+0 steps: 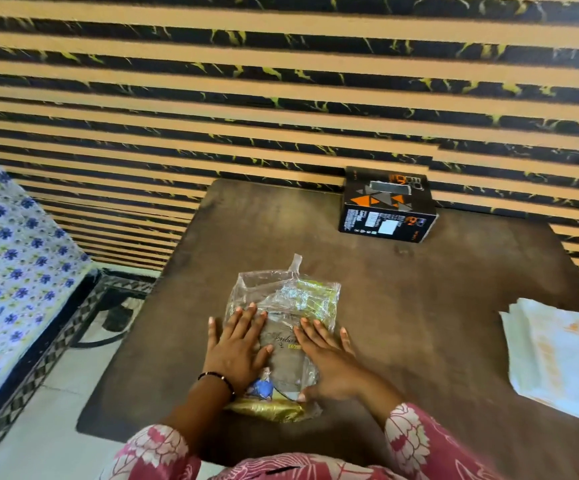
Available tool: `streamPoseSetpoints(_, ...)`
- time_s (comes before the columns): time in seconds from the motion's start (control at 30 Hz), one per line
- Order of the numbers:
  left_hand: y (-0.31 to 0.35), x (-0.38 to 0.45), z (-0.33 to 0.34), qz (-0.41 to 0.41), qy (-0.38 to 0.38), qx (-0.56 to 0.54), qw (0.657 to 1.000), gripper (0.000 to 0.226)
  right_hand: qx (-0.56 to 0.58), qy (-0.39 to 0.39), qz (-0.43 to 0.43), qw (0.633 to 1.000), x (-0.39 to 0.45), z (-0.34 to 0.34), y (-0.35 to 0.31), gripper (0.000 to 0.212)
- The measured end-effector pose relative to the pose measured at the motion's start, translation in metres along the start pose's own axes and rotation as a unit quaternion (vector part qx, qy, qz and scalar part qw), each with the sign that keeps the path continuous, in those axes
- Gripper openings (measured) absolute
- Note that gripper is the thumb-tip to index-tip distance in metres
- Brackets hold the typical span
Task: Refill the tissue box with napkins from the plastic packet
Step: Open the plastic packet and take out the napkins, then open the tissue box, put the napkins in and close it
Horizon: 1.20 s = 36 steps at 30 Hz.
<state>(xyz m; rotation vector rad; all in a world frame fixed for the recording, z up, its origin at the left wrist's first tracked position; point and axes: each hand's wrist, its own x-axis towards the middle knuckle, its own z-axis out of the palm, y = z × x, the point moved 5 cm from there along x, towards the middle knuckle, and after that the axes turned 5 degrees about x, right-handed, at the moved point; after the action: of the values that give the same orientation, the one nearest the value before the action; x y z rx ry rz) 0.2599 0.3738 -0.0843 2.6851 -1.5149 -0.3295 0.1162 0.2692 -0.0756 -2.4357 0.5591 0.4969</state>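
Observation:
A clear plastic packet (286,299) with gold edges and printed writing lies flat on the dark brown table (402,306), near its front. My left hand (237,346) presses on the packet's left side with straight, spread fingers. My right hand (329,362) lies flat on its right side, thumb at the lower edge. The packet looks flattened and see-through. A stack of white napkins (561,355) rests on the table at the right edge. A black box with orange triangles (388,206) stands at the table's back, against the wall.
A striped tan-and-black wall (281,81) rises right behind the table. A bed with a blue-flowered sheet (7,254) and a dark metal frame stands to the left, with pale floor (38,427) between it and the table.

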Motion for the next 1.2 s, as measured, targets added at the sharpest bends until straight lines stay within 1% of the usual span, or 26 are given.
streamPoseSetpoints(0.1,-0.033,0.005,-0.006,-0.005,0.011,0.0,1.0,0.074,-0.007,-0.002,-0.004,1.0,0.023,0.0,-0.025,0.11)
streamPoseSetpoints(0.23,-0.071,0.014,-0.014,-0.007,0.007,0.01,1.0,0.073,-0.01,0.005,-0.003,1.0,0.051,0.002,-0.052,0.11)
streamPoseSetpoints(0.4,-0.1,0.022,-0.021,-0.01,-0.017,0.015,1.0,0.077,-0.007,0.006,-0.001,1.0,0.074,0.002,-0.07,0.109)
streamPoseSetpoints(0.5,-0.103,0.027,-0.026,-0.013,-0.049,0.032,0.998,0.068,0.003,0.022,0.001,1.0,0.078,0.0,-0.073,0.106)
streamPoseSetpoints(0.57,-0.099,0.029,-0.034,-0.013,-0.061,0.05,0.997,0.065,0.009,0.06,-0.005,0.998,0.075,-0.008,-0.073,0.096)
streamPoseSetpoints(0.63,-0.093,0.031,-0.044,-0.009,-0.053,0.067,0.996,0.062,0.01,0.103,-0.026,0.994,0.07,-0.015,-0.074,0.079)
streamPoseSetpoints(0.7,-0.085,0.03,-0.055,-0.003,-0.036,0.076,0.996,0.052,0.032,0.156,-0.052,0.986,0.062,-0.022,-0.074,0.063)
streamPoseSetpoints(0.73,-0.081,0.029,-0.06,-0.004,-0.027,0.072,0.997,0.046,0.064,0.186,-0.059,0.979,0.057,-0.025,-0.072,0.056)
streamPoseSetpoints(0.8,-0.066,0.026,-0.071,-0.008,-0.003,0.049,0.999,0.039,0.15,0.255,-0.053,0.954,0.041,-0.036,-0.057,0.044)
streamPoseSetpoints(0.87,-0.053,0.024,-0.081,-0.011,0.042,-0.016,0.999,0.041,0.194,0.299,-0.024,0.934,0.025,-0.047,-0.042,0.039)
streamPoseSetpoints(0.93,-0.022,0.03,-0.092,0.017,0.097,-0.104,0.99,0.05,0.215,0.323,0.022,0.921,0.005,-0.063,-0.018,0.043)
streamPoseSetpoints(1.0,0.015,0.046,-0.098,0.059,0.127,-0.181,0.974,0.054,0.239,0.339,0.076,0.907,-0.013,-0.08,0.011,0.048)
streamPoseSetpoints(1.1,0.066,0.078,-0.1,0.075,0.09,-0.27,0.956,0.045,0.283,0.367,0.128,0.877,-0.029,-0.107,0.057,0.049)
streamPoseSetpoints(1.2,0.105,0.112,-0.101,0.063,0.07,-0.318,0.944,0.049,0.324,0.38,0.162,0.851,-0.038,-0.133,0.106,0.049)
